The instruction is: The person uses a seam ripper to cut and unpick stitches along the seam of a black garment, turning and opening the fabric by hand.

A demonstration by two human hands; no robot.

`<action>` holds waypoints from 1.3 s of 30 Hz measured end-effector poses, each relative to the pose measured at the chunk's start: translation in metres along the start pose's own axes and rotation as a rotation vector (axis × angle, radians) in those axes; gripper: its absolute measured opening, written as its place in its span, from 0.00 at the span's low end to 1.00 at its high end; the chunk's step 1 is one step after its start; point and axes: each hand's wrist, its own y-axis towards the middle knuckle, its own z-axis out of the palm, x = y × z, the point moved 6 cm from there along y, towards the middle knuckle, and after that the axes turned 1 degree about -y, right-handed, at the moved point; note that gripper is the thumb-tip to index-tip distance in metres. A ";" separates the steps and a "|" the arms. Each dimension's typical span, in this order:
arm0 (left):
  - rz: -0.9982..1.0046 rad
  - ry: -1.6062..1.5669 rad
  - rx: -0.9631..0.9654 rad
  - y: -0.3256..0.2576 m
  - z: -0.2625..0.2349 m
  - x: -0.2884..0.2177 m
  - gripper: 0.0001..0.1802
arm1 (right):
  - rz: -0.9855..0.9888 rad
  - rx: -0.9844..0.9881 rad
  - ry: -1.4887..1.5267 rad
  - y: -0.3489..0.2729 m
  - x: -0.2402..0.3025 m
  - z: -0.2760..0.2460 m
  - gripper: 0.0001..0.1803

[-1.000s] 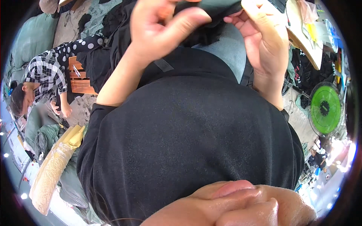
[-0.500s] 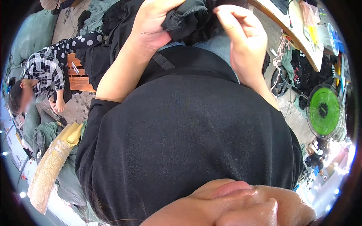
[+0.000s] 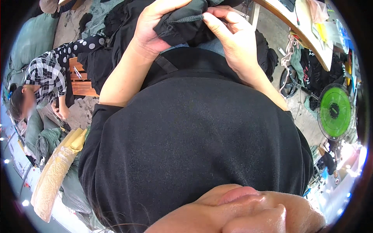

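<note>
left hand (image 3: 155, 29) clamped on dark folded fabric piece with stitched hem (image 3: 182, 21), held at chest height | right hand (image 3: 231, 37) pinches hem edge, fingertips together | advice: keep hem taut between both grips, pick at loose threads without tugging the stitching

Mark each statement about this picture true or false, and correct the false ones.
1. Both hands hold a dark cloth. True.
2. The left hand is empty. False: it grips the cloth.
3. A green fan stands at the right. True.
4. The person at the left wears a plain red shirt. False: it is a black-and-white check.
5. The right hand pinches the cloth's edge. True.
</note>
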 end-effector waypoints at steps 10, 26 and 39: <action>0.017 0.091 -0.063 -0.006 -0.002 -0.003 0.11 | 0.013 -0.023 0.210 -0.002 -0.006 0.010 0.07; 0.377 1.801 -0.181 -0.102 0.017 -0.020 0.11 | 0.073 0.170 -0.190 -0.011 -0.052 0.036 0.12; 0.522 2.253 -0.083 -0.117 0.008 -0.004 0.14 | -0.047 0.168 -0.274 -0.012 -0.042 0.045 0.09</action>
